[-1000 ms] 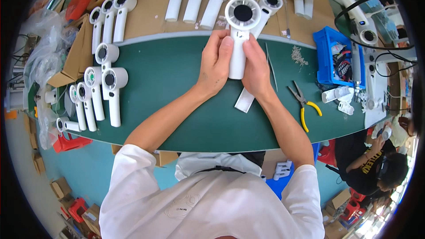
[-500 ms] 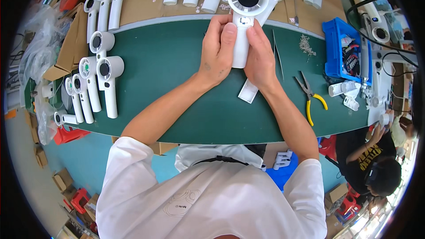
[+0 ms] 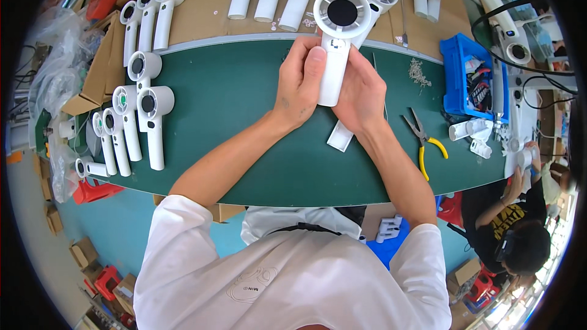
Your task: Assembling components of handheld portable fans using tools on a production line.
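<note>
A white handheld fan (image 3: 334, 64) with a round black-centred head is held upright above the green mat (image 3: 244, 146). Wrapped around the left side of its handle, my left hand (image 3: 298, 85) has its thumb along the front. My right hand (image 3: 363, 93) closes against the handle's right side, with some of its fingers hidden behind it. A small opening shows in the handle just under the fan head. Beneath my right wrist lies a long white cover piece (image 3: 340, 137), partly hidden. Yellow-handled pliers (image 3: 422, 134) rest to the right.
Several white fans (image 3: 155, 104) stand at the left, others on the cardboard (image 3: 208, 9) along the back. Screws (image 3: 419, 73) lie near a blue bin (image 3: 455, 79) of tools. White plastic parts (image 3: 472, 129) sit at the right edge, where another person (image 3: 513, 220) works.
My right thumb has come off the front of the handle, and the right hand has turned slightly. The whole view has shifted a little; my left hand keeps its grip on the fan.
</note>
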Demonstrator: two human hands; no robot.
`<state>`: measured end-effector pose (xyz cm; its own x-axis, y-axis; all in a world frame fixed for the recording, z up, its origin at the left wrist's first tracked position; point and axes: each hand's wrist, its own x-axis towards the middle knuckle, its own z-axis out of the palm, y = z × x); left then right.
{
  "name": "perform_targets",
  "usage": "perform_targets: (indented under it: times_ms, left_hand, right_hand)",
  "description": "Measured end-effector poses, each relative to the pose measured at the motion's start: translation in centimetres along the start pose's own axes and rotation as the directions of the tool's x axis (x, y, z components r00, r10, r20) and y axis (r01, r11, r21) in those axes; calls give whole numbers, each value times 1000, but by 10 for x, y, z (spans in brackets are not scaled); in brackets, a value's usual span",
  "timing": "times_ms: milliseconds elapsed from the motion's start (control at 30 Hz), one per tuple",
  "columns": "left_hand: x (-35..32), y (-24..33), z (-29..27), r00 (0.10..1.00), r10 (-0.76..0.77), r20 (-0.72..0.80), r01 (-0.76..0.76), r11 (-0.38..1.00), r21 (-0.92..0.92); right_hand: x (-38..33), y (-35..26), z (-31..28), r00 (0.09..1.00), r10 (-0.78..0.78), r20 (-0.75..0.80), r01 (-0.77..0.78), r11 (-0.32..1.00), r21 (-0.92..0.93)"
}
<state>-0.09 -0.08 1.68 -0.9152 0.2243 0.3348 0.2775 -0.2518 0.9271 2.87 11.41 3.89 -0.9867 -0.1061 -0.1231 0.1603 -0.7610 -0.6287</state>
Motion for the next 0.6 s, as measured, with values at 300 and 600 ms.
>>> perform_targets:
  times_ms: [300, 600]
  left_hand:
    - [0, -1, -2, 1000, -23, 5, 24, 999, -45]
    - [3, 51, 19, 939, 343, 18, -332, 895, 298]
  right_hand:
    - [0, 1, 7, 1000, -2, -16, 3, 1000, 31]
    - [-15, -19, 16, 980, -197, 2, 190, 943, -274]
